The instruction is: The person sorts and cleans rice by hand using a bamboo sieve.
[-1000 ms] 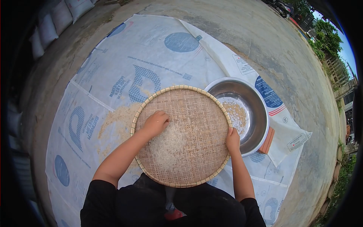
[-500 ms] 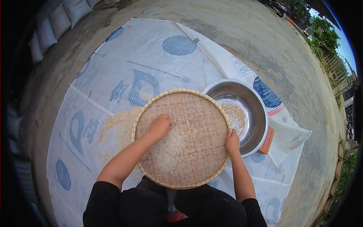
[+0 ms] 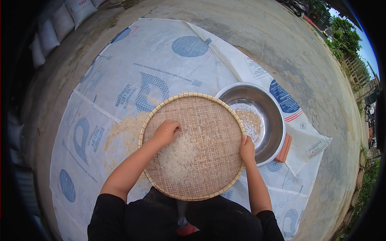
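Note:
A round woven bamboo winnowing tray [image 3: 213,160] rests across my lap, with pale rice grains [image 3: 181,154] scattered over its left and middle part. My right hand [image 3: 247,149] grips the tray's right rim, thumb on top. Over the upper left of the weave is my left hand [image 3: 168,131], its fingers curled and pinched together at the edge of the grains. Whatever lies between those fingertips is too small to make out. Just beyond the right rim stands a metal basin [image 3: 273,132], partly covered by the tray, with brownish grains [image 3: 249,120] on its bottom.
A printed white plastic sheet [image 3: 120,80] covers the concrete ground [image 3: 257,36]. Chaff-like grains [image 3: 124,130] lie on it left of the tray. Reddish bricks [image 3: 284,148] sit by the basin. Full white sacks [image 3: 62,24] stand at upper left, a motorbike [image 3: 295,7] at upper right.
My left hand has shifted slightly left and up over the tray, its fingertips now showing more. My right hand stays on the rim, and the basin has not moved.

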{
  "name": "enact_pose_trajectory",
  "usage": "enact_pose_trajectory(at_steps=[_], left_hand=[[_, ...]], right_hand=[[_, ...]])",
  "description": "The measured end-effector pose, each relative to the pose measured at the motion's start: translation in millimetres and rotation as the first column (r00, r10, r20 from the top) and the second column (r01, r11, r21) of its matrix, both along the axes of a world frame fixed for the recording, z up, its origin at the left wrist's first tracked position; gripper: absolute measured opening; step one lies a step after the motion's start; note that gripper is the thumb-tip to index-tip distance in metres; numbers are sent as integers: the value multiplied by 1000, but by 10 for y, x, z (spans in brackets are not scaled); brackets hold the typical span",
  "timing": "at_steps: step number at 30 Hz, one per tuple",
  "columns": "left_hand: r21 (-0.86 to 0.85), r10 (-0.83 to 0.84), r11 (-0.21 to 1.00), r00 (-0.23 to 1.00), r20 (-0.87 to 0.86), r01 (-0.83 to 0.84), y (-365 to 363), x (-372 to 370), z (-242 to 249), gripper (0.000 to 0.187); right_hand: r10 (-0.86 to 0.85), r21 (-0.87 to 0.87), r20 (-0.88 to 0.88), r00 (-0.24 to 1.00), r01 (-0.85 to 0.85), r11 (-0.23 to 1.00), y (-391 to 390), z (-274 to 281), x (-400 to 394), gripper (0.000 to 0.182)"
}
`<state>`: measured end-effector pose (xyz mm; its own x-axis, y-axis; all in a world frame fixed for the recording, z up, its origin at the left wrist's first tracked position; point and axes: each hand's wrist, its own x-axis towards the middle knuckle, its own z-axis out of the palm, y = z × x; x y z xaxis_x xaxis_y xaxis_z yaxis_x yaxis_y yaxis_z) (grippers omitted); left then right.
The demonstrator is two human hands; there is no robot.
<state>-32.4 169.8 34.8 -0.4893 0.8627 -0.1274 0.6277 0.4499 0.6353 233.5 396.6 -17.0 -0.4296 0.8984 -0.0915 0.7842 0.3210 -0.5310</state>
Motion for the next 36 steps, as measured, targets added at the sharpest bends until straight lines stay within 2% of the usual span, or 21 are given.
enact_pose_trajectory(at_steps=[2,5,15,20,24,27,29,33,35,36], left_hand=[[40,-106,993,978,-181,115,-6,31,-40,11],[-60,-155,988,960,-232,145,18,35,-62,9],[-130,-167,982,958,-232,139,37,24,-82,6],[-103,-87,992,988,-126,74,30,-23,-86,7],[-69,-124,991,974,-190,113,26,-4,-51,8],[-76,-190,981,952,-241,176,39,28,-46,9],[-72,-257,966,896,-362,249,50,38,-82,11],[-74,-299,951,838,-456,299,69,35,-126,12],[-181,-396,917,748,-533,357,83,28,-138,14],[-182,-401,914,745,-533,361,86,33,-136,14]], right_hand=[[1,-2,1,1000,-1,1000,2,-2,3,37],[-3,-10,1,1000,3,1000,5,-14,4,37],[6,18,-7,1000,-5,1000,0,-12,5,37],[-1,22,-5,1000,1,1000,5,-19,1,37],[-6,31,-4,1000,6,1000,-10,11,0,37],[-9,25,6,1000,8,1000,-13,21,-11,37],[-11,25,8,1000,11,1000,-15,29,-6,37],[-17,5,15,1000,17,1000,-17,42,-11,37],[-22,-2,19,1000,22,1000,-18,48,-13,37],[-18,-3,18,1000,18,1000,-18,56,-13,37]])
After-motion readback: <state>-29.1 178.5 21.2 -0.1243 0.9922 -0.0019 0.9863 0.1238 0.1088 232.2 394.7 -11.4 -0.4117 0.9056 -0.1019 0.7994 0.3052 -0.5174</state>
